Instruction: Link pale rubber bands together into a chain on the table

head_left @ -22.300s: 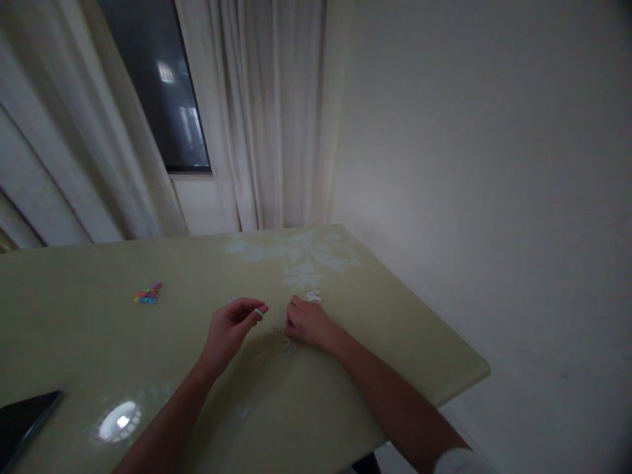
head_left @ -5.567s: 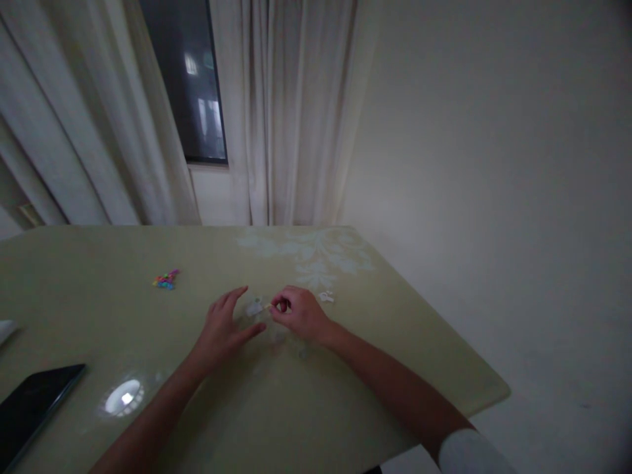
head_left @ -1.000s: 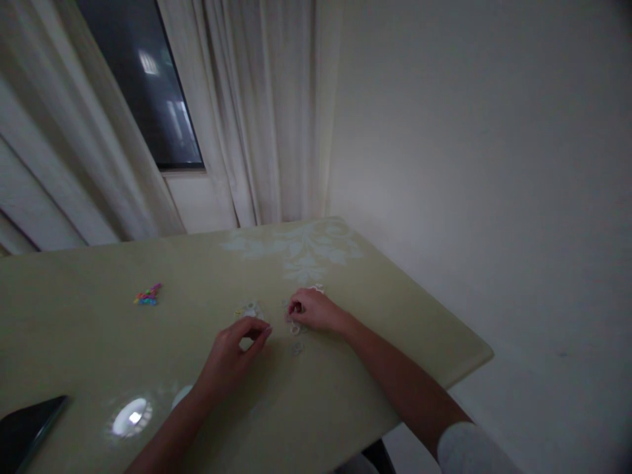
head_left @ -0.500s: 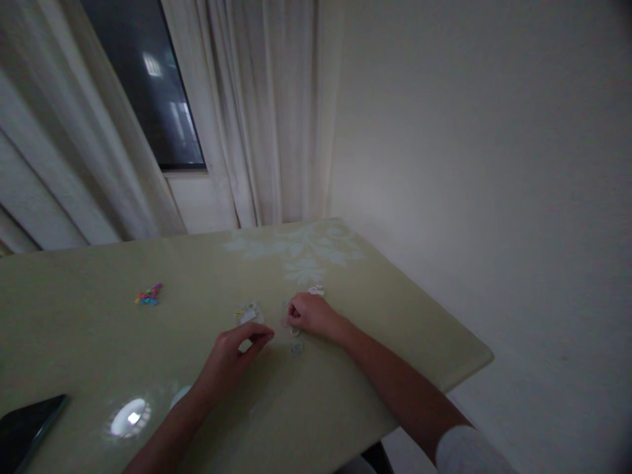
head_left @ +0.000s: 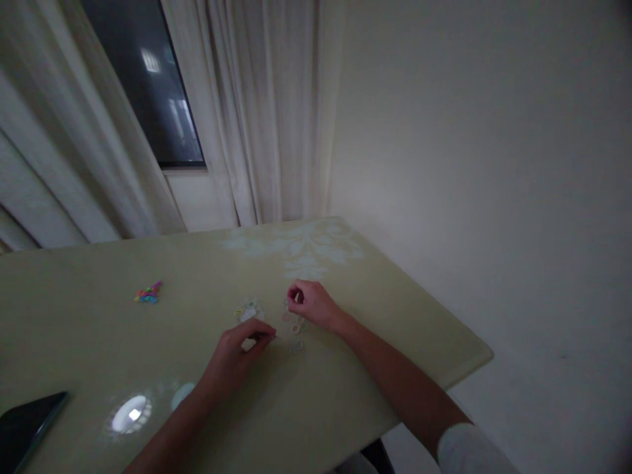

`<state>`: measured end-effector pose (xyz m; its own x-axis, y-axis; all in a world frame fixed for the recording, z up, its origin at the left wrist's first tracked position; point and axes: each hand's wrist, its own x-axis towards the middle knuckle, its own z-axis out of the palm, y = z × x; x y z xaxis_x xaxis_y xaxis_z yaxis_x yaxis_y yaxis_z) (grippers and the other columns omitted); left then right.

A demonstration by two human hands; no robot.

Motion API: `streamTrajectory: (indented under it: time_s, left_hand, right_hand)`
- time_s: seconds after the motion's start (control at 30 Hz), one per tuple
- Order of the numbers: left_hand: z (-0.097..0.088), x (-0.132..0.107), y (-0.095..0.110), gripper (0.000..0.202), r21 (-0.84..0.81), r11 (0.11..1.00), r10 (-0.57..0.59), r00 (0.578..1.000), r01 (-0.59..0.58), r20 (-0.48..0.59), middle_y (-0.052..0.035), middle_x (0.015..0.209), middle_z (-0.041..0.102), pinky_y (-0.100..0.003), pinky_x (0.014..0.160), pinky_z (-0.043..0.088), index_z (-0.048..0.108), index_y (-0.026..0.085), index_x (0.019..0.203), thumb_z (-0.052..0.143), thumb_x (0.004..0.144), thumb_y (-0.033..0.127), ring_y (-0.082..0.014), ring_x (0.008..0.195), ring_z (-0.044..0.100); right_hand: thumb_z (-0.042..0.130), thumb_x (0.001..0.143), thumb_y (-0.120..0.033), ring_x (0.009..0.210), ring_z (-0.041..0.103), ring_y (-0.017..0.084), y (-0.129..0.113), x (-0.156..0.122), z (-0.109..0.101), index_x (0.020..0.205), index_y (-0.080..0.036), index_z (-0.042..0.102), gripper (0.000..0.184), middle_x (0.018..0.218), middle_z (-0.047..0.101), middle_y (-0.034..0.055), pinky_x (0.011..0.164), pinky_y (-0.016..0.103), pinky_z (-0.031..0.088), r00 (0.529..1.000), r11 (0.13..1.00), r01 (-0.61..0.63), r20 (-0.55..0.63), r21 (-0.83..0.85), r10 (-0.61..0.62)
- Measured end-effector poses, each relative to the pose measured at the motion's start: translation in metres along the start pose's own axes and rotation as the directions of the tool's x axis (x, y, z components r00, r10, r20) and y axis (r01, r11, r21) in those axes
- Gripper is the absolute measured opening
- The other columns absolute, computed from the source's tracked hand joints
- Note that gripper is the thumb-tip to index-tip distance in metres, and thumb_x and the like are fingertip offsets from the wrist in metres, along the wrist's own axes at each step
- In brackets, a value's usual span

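Note:
My left hand (head_left: 241, 345) is closed in a pinch, thumb against forefinger, with its fingertips low over the table; a tiny pale bit shows at the tips, too small to name. Beyond it lies a small clear packet (head_left: 251, 309) with pale and yellowish pieces. To the right, my right hand (head_left: 311, 303) has its thumb and fingers curled together; whatever they hold cannot be made out. Below that hand are several small rings, among them a whitish ring (head_left: 295, 328) and a pinkish ring (head_left: 286, 316). Nearer me sits a clear, ring-like piece (head_left: 297, 346).
A small heap of brightly coloured pieces (head_left: 149, 292) lies to the left on the glossy table (head_left: 197, 270). At the near left is a dark flat device (head_left: 29, 424). Curtains (head_left: 276, 118) hang behind the table, and a wall (head_left: 469, 164) rises along its right side.
My right hand has lifted and moved slightly away from me, uncovering the rings beneath it. The white pieces behind it are now hidden. My left hand has barely shifted.

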<state>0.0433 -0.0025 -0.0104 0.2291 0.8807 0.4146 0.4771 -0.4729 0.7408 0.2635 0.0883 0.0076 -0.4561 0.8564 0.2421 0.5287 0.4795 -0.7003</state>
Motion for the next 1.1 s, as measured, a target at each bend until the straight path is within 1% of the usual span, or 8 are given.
streamTrajectory:
  time_s: [0.1, 0.17, 0.43, 0.6, 0.73, 0.83, 0.97, 1.1]
  left_hand:
    - [-0.001, 0.002, 0.000, 0.011, -0.055, 0.998, -0.032, 0.996, 0.027, -0.081, -0.0036, 0.082, 0.080, -0.026, 0.070, 0.061, 0.076, 0.023, 0.087, 0.068, 0.090, 0.030, -0.0182, 0.073, 0.075]
    - [-0.001, 0.003, 0.001, 0.011, -0.109, 0.994, -0.044, 0.991, 0.031, -0.125, -0.0034, 0.081, 0.079, -0.026, 0.069, 0.061, 0.075, 0.022, 0.086, 0.070, 0.089, 0.032, -0.0180, 0.073, 0.074]
    - [-0.003, 0.000, 0.004, 0.013, -0.246, 0.969, -0.080, 0.984, 0.039, -0.160, -0.0022, 0.081, 0.077, -0.026, 0.071, 0.060, 0.075, 0.022, 0.086, 0.077, 0.087, 0.035, -0.0174, 0.075, 0.074]
    - [-0.003, 0.000, 0.007, 0.020, -0.229, 0.973, -0.021, 0.982, -0.023, -0.188, -0.0038, 0.081, 0.077, -0.027, 0.071, 0.060, 0.077, 0.022, 0.086, 0.077, 0.088, 0.041, -0.0176, 0.075, 0.073]
    - [-0.012, 0.004, 0.006, 0.026, -0.179, 0.984, -0.048, 0.977, 0.010, -0.207, -0.0054, 0.085, 0.078, -0.028, 0.075, 0.062, 0.077, 0.021, 0.088, 0.076, 0.088, 0.046, -0.0186, 0.078, 0.074]
    - [-0.028, 0.008, -0.005, 0.031, -0.137, 0.986, -0.125, 0.963, 0.094, -0.239, -0.0053, 0.085, 0.081, -0.030, 0.076, 0.063, 0.076, 0.021, 0.090, 0.076, 0.086, 0.052, -0.0200, 0.078, 0.076]
    - [-0.048, 0.012, -0.026, 0.038, 0.094, 0.982, -0.133, 0.954, 0.163, -0.268, -0.0047, 0.084, 0.082, -0.029, 0.065, 0.061, 0.078, 0.023, 0.090, 0.068, 0.086, 0.061, -0.0202, 0.068, 0.075]
    - [-0.053, 0.014, -0.041, 0.041, 0.330, 0.939, -0.030, 0.977, 0.100, -0.212, -0.0057, 0.085, 0.082, -0.030, 0.066, 0.059, 0.081, 0.026, 0.085, 0.058, 0.091, 0.060, -0.0210, 0.066, 0.073]
  right_hand:
    - [0.072, 0.084, -0.026, 0.063, 0.050, 0.011, -0.005, -0.003, 0.004, 0.084, -0.016, 0.065, 0.012, 0.071, 0.060, -0.0025, 0.061, 0.024, 0.039, 0.992, 0.925, -0.055, 0.126, 0.376, 0.008]
    - [0.073, 0.083, -0.035, 0.062, 0.049, 0.011, -0.011, -0.007, 0.008, 0.084, -0.016, 0.066, 0.021, 0.070, 0.059, -0.0029, 0.060, 0.024, 0.039, 0.977, 0.850, -0.093, 0.211, 0.519, -0.022]
    - [0.078, 0.079, -0.038, 0.062, 0.047, 0.009, -0.026, -0.018, 0.018, 0.087, -0.015, 0.069, 0.025, 0.070, 0.058, -0.0037, 0.059, 0.024, 0.036, 0.958, 0.785, -0.125, 0.278, 0.606, -0.062]
    - [0.081, 0.078, -0.047, 0.065, 0.052, 0.011, -0.026, -0.015, 0.020, 0.088, -0.016, 0.072, 0.035, 0.073, 0.063, -0.0016, 0.063, 0.025, 0.040, 0.958, 0.754, -0.142, 0.282, 0.642, -0.060]
    - [0.078, 0.084, -0.047, 0.069, 0.057, 0.013, -0.016, -0.007, 0.003, 0.090, -0.016, 0.074, 0.032, 0.077, 0.068, 0.0010, 0.066, 0.026, 0.044, 0.970, 0.825, -0.080, 0.233, 0.559, -0.063]
    - [0.076, 0.087, -0.032, 0.067, 0.057, 0.013, -0.001, -0.002, -0.012, 0.089, -0.015, 0.076, 0.017, 0.074, 0.068, 0.0006, 0.063, 0.024, 0.042, 0.982, 0.948, -0.023, 0.183, 0.316, -0.038]
    - [0.077, 0.083, -0.020, 0.066, 0.060, 0.012, 0.013, -0.001, -0.016, 0.087, -0.016, 0.079, 0.006, 0.074, 0.071, 0.0000, 0.063, 0.023, 0.041, 0.947, 0.998, 0.017, 0.320, 0.062, -0.036]
    - [0.076, 0.080, -0.011, 0.069, 0.064, 0.013, 0.016, -0.003, -0.008, 0.084, -0.017, 0.080, 0.008, 0.078, 0.075, 0.0002, 0.063, 0.022, 0.040, 0.918, 0.997, 0.079, 0.392, -0.022, -0.065]
